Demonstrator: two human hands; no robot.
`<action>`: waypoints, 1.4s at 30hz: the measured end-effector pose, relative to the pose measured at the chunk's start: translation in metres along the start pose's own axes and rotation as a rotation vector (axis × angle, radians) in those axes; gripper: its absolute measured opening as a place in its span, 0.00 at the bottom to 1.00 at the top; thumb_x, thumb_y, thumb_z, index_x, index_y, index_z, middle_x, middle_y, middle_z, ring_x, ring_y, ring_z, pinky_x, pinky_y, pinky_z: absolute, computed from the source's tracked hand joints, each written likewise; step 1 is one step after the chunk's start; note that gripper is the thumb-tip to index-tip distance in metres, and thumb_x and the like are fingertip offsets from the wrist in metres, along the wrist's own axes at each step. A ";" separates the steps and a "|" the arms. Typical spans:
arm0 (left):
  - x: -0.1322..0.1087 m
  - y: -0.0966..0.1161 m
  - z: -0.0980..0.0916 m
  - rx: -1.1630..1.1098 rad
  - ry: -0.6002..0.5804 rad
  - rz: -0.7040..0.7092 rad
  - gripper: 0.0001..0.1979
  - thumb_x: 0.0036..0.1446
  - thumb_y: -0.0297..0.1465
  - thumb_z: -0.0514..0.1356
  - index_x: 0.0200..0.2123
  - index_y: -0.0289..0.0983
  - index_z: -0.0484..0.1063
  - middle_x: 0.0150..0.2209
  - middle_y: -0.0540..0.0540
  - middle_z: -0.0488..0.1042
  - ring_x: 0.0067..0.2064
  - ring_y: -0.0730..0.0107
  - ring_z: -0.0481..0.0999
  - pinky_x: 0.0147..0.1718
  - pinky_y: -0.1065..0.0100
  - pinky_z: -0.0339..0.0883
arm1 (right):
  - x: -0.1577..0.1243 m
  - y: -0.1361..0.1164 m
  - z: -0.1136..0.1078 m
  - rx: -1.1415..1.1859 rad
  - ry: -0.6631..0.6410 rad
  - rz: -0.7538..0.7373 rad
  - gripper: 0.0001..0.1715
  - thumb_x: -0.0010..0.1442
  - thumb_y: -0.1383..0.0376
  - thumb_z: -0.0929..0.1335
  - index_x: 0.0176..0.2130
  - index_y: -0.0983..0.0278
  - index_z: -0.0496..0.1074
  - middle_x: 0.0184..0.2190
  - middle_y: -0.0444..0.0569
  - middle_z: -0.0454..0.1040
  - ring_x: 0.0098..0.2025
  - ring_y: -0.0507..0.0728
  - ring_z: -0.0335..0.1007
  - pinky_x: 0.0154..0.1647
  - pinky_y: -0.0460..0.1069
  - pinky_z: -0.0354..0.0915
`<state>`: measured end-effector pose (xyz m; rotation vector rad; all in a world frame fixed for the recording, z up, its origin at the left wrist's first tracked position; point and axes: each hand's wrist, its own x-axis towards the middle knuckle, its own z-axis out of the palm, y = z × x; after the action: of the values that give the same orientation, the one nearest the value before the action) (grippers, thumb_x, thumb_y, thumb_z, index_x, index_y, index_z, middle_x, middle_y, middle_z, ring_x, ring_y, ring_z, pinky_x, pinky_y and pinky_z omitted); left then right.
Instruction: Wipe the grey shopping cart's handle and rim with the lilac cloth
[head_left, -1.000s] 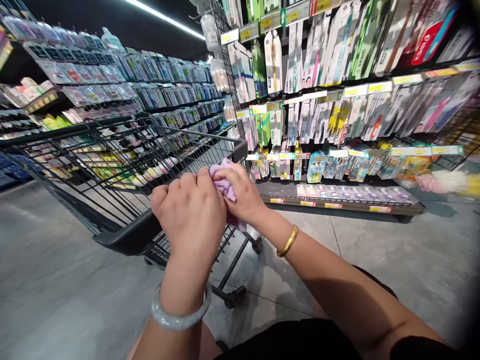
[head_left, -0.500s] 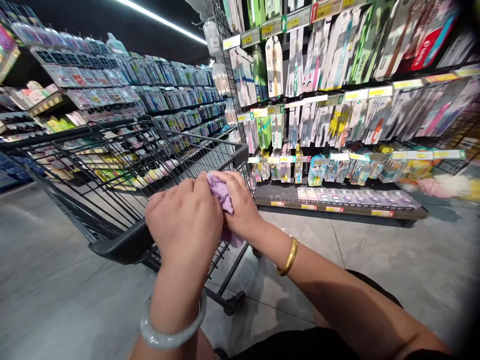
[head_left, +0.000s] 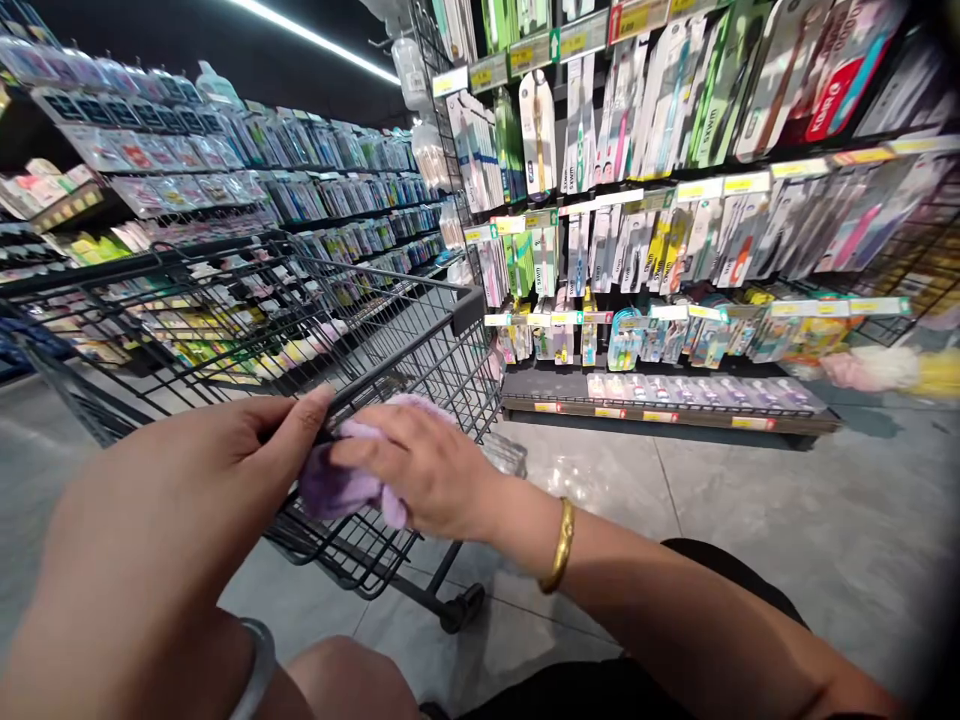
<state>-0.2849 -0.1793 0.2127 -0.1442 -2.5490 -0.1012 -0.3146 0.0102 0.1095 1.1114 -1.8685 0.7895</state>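
A dark wire shopping cart (head_left: 420,365) stands in front of me, its wheels on the floor. My left hand (head_left: 187,480) is closed round the cart's handle at the near side, with the thumb on top; the hand hides most of the handle. To its right, my right hand (head_left: 431,470) has its fingers pressed on a crumpled purple cloth (head_left: 341,485), which lies against the near end of the cart's rim. Part of the cloth shows above and below the fingers.
Shelves of packaged toothbrushes (head_left: 637,230) rise at the right, with a low bottom shelf (head_left: 675,415) near the cart. More stocked shelves (head_left: 322,200) line the back left. Grey tiled floor (head_left: 585,490) shows between the cart and the right shelves.
My left hand has moved left and nearer to me along the cart. My right hand has shifted left and down with the purple cloth, which now shows more. The view has turned slightly right.
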 end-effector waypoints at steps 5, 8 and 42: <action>-0.002 0.027 -0.001 0.250 0.090 -0.009 0.33 0.65 0.55 0.42 0.26 0.42 0.76 0.18 0.46 0.66 0.21 0.69 0.55 0.24 0.64 0.46 | -0.010 0.052 -0.009 0.004 0.198 0.397 0.25 0.59 0.67 0.69 0.56 0.61 0.64 0.54 0.55 0.66 0.58 0.60 0.64 0.60 0.58 0.68; -0.007 0.050 -0.005 0.253 0.104 -0.020 0.32 0.65 0.53 0.39 0.28 0.43 0.76 0.19 0.47 0.63 0.21 0.70 0.53 0.25 0.63 0.45 | -0.014 0.076 -0.013 0.044 0.338 0.565 0.26 0.56 0.69 0.70 0.53 0.58 0.65 0.53 0.53 0.67 0.58 0.59 0.64 0.63 0.59 0.65; 0.013 0.047 0.005 -0.024 -0.047 0.156 0.22 0.65 0.49 0.51 0.35 0.49 0.82 0.20 0.51 0.74 0.24 0.66 0.68 0.25 0.64 0.49 | -0.040 0.052 0.014 -0.011 0.377 0.372 0.25 0.62 0.62 0.67 0.57 0.58 0.61 0.54 0.55 0.63 0.58 0.62 0.63 0.60 0.62 0.64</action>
<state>-0.2922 -0.1315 0.2176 -0.3573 -2.5736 -0.0681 -0.3543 0.0368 0.0627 0.5589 -1.7663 1.1101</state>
